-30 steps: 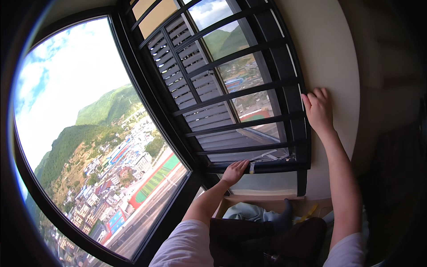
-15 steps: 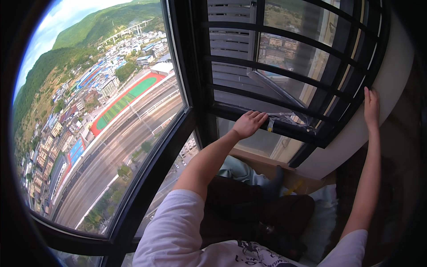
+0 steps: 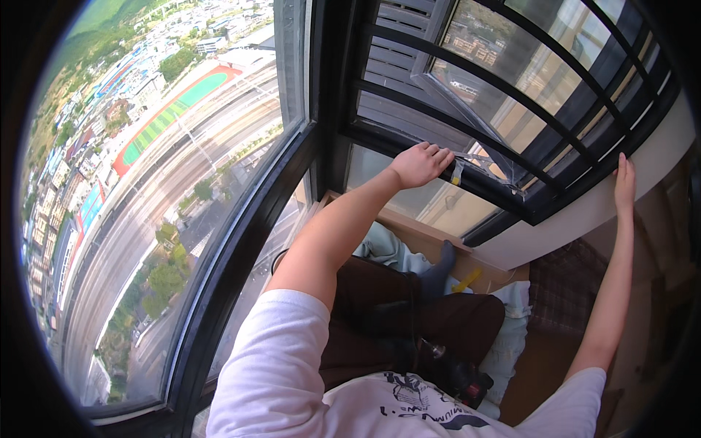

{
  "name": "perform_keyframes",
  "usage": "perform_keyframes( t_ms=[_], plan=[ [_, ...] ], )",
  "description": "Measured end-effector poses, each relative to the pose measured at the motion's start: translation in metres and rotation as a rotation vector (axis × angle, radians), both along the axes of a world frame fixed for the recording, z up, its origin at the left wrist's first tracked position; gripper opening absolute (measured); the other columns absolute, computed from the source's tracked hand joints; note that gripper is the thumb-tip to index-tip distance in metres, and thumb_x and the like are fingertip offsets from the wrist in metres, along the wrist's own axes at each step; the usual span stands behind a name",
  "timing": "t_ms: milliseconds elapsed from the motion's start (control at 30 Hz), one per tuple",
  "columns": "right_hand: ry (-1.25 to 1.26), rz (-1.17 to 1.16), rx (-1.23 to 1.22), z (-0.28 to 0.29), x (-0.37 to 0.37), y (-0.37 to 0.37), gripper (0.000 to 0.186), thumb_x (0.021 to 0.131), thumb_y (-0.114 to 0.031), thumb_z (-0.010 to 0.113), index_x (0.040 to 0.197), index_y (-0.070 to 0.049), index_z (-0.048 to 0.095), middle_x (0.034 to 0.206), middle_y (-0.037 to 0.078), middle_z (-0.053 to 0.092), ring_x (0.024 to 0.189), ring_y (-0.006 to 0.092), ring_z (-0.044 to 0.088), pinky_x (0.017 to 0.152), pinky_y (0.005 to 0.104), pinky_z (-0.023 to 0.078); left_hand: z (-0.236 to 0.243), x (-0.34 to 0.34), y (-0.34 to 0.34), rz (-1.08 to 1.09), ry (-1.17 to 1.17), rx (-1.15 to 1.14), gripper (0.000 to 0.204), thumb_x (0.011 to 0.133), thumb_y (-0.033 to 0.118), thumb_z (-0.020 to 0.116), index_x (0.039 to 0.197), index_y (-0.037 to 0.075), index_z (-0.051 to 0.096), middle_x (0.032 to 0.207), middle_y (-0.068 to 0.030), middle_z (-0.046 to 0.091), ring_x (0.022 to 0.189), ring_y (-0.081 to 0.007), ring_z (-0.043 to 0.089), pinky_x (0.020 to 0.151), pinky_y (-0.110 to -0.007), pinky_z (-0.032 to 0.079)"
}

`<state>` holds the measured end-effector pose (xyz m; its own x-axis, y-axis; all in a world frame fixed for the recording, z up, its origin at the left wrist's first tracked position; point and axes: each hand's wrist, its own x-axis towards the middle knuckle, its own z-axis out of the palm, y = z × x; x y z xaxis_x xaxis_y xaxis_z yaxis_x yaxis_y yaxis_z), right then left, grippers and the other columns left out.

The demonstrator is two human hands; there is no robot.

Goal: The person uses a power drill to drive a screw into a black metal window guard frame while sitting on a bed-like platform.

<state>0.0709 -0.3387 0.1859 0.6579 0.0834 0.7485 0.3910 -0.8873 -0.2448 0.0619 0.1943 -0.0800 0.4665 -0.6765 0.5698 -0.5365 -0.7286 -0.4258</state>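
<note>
A black barred window grille (image 3: 511, 77) fills the upper right, over a louvred panel and glass. My left hand (image 3: 420, 165) has its fingers closed over the grille’s lower rail, just left of a small piece of clear and yellow material (image 3: 456, 172). Thin metal strips lie along that rail, too small to make out. My right hand (image 3: 624, 186) touches the grille’s outer right edge beside the pale curved wall (image 3: 555, 237), its fingers fairly straight. A dark power tool (image 3: 460, 379) rests by my legs, partly in shadow.
A large black-framed window (image 3: 244, 226) at left looks far down on roads, buildings and a sports field. My legs and sock-covered foot (image 3: 438, 270) are on a wooden ledge (image 3: 409, 223) with pale blue fabric (image 3: 387, 241), a yellow object (image 3: 467, 281) and a checked dark cloth (image 3: 566, 277).
My view has tipped down and turned, so the grille sits higher in the picture and more of the ledge shows. Both hands remain at the grille, the left still on the lower rail.
</note>
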Motion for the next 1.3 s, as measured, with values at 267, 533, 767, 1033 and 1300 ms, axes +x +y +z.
perform_keyframes(
  t_ms=[267, 533, 767, 1033, 1300],
  plan=[
    [0.025, 0.048, 0.065, 0.002, -0.007, -0.007, 0.053, 0.115, -0.046, 0.047, 0.096, 0.002, 0.06, 0.087, 0.004, 0.051, 0.081, 0.0157, 0.049, 0.079, 0.0291, 0.041, 0.003, 0.001, -0.008, -0.026, 0.024, -0.035, 0.055, 0.096, 0.021, 0.058, 0.146, 0.0, 0.056, 0.139, -0.0098, 0.067, 0.12, -0.0233, 0.066, 0.102, -0.036, 0.052],
    [-0.367, 0.127, 0.29, -0.039, -0.068, 0.078, 0.043, 0.105, -0.037, 0.069, 0.083, 0.0, 0.064, 0.075, -0.001, 0.063, 0.075, 0.0069, 0.057, 0.07, 0.0249, 0.047, 0.007, 0.003, 0.001, -0.021, 0.048, -0.056, 0.061, 0.089, 0.009, 0.063, 0.149, 0.004, 0.056, 0.143, -0.0089, 0.066, 0.125, -0.024, 0.066, 0.108, -0.037, 0.052],
    [-0.168, 0.255, -0.393, -0.199, -0.076, 0.178, 0.052, 0.08, -0.021, 0.089, 0.126, -0.005, 0.072, 0.122, 0.009, 0.073, 0.117, 0.0303, 0.067, 0.101, 0.0395, 0.056, 0.014, 0.0, -0.009, -0.04, 0.007, -0.039, 0.059, 0.086, 0.011, 0.07, 0.144, 0.002, 0.061, 0.139, -0.008, 0.069, 0.118, -0.0227, 0.069, 0.101, -0.035, 0.057],
    [-0.225, 0.248, -0.438, -0.267, -0.024, 0.166, 0.076, 0.066, -0.013, 0.093, 0.137, -0.005, 0.068, 0.137, 0.011, 0.071, 0.126, 0.0271, 0.068, 0.109, 0.0398, 0.055, 0.013, -0.002, -0.005, -0.036, 0.044, -0.062, 0.079, 0.078, 0.004, 0.079, 0.154, 0.008, 0.056, 0.144, -0.0099, 0.067, 0.121, -0.0288, 0.07, 0.103, -0.038, 0.058],
    [-0.289, 0.25, -0.46, -0.27, -0.018, 0.167, 0.073, 0.065, -0.007, 0.087, 0.136, -0.005, 0.07, 0.136, 0.012, 0.071, 0.125, 0.027, 0.07, 0.108, 0.039, 0.057, 0.014, -0.002, -0.005, -0.025, 0.045, -0.061, 0.08, 0.076, 0.004, 0.08, 0.153, 0.013, 0.059, 0.141, -0.0067, 0.07, 0.121, -0.0268, 0.071, 0.1, -0.038, 0.06]
  ],
)
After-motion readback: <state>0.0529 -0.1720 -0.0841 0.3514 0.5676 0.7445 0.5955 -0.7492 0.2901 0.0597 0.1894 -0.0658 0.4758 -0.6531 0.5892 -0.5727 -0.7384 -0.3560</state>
